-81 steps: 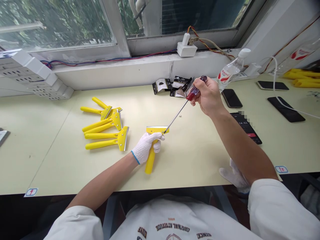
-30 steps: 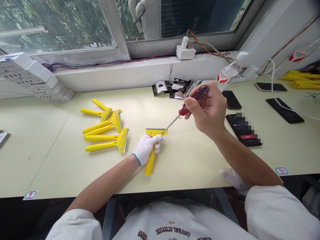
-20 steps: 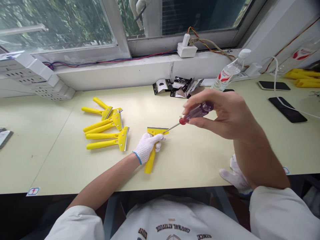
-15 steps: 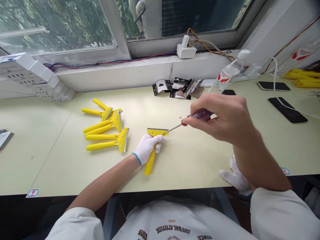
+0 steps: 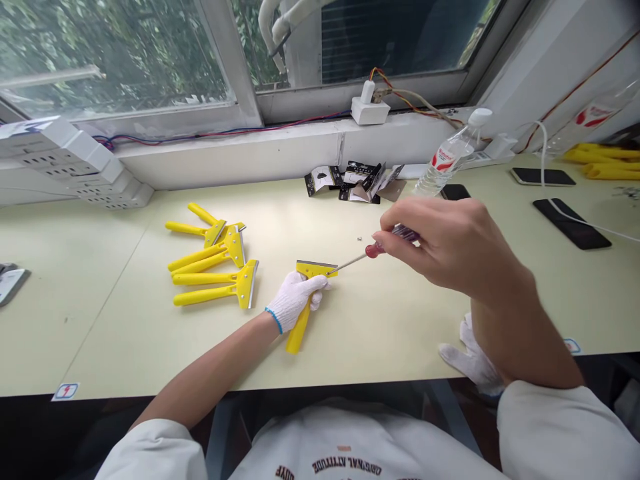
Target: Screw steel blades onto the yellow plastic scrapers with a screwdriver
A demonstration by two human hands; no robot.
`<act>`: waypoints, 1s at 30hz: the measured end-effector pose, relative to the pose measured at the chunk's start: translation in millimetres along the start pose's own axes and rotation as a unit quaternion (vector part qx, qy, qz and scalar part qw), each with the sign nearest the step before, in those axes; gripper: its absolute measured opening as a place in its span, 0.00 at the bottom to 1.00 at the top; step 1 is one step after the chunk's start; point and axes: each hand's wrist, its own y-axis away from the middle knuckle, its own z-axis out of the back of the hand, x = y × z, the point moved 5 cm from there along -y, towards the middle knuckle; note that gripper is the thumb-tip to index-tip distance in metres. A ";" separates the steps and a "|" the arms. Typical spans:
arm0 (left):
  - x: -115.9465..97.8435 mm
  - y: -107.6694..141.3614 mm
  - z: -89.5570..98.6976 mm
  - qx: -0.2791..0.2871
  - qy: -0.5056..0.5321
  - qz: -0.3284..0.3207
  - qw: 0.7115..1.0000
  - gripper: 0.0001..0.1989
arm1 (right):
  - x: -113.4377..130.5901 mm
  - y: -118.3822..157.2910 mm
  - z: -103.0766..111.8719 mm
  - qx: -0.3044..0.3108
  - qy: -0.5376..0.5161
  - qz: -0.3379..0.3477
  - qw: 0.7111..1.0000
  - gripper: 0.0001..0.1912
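Note:
My left hand [image 5: 296, 300], in a white knit glove with a blue cuff, grips a yellow scraper [image 5: 299, 330] just below its wide head. The blade edge points away from me, and the handle slants toward me. Bare, my right hand [image 5: 440, 243] is wrapped round the handle of a screwdriver [image 5: 350, 261] with a red collar. Its tip meets the right end of the scraper's head, at a small screw. A tiny metal screw [image 5: 359, 238] lies on the table beyond. Several finished-looking yellow scrapers [image 5: 215, 283] lie to the left of my gloved hand.
Black-and-white packaging cards [image 5: 357, 181] and a water bottle [image 5: 447, 160] stand near the window wall. Phones [image 5: 570, 223] and a white cable are on the right. A loose white glove [image 5: 473, 357] lies under my right forearm. White boxes [image 5: 75, 160] are stacked at far left.
The right hand's fingers have shifted back on the screwdriver handle, showing more of the red collar. The tip stays on the scraper's head. The view has tilted slightly.

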 end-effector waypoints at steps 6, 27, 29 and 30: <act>3.1 -2.0 0.6 0.002 -0.017 -0.012 1.000 0.12 | 3.3 0.6 -0.3 0.076 -0.052 0.012 0.996 0.05; -4.2 -3.9 3.2 -0.020 0.001 -0.011 1.000 0.11 | 30.4 12.0 -9.2 0.048 0.082 0.049 0.994 0.14; -4.6 -3.9 3.6 -0.022 0.002 -0.012 1.000 0.12 | 32.4 10.3 -12.6 0.044 0.105 0.028 0.993 0.15; -4.9 -4.2 4.0 -0.023 0.004 -0.012 1.000 0.12 | 33.2 9.8 -13.1 0.056 0.098 0.021 0.993 0.14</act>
